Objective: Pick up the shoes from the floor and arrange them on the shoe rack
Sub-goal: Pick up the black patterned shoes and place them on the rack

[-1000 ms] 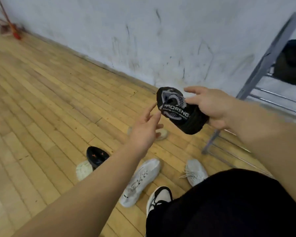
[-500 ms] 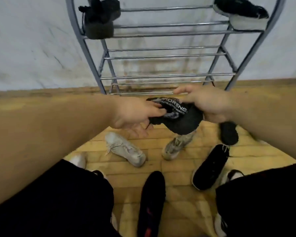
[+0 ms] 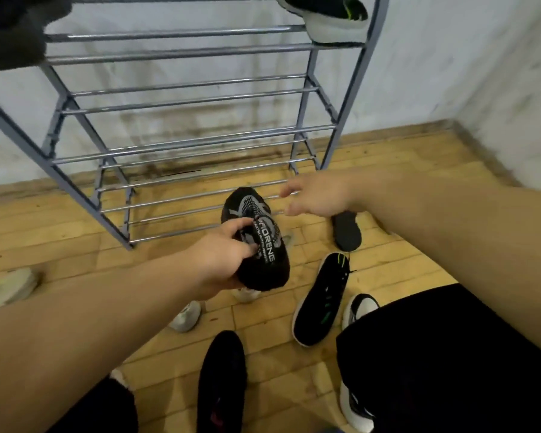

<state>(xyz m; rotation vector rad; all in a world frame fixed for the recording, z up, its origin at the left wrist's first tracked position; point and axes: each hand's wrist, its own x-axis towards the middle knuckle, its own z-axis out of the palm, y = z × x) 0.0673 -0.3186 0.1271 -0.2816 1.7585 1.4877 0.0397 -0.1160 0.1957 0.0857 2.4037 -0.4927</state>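
Holding black shoe (image 3: 264, 245) — left grip (image 3: 224, 260) wrapped round it | long axis toward shoe rack (image 3: 200, 144) | right grip (image 3: 320, 195) loose, empty

left grip (image 3: 222, 260) clasps shoe (image 3: 264, 245); right grip (image 3: 319, 195) relaxed, empty, arm outstretched

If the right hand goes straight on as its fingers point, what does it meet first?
Likely the toe of the black shoe that the left hand grips; depth is unclear, so perhaps the shoe rack's rails.

The left hand (image 3: 222, 260) gripped a black knit shoe (image 3: 256, 242) before the metal shoe rack (image 3: 181, 98), the right hand (image 3: 319, 195) spread open beside it.
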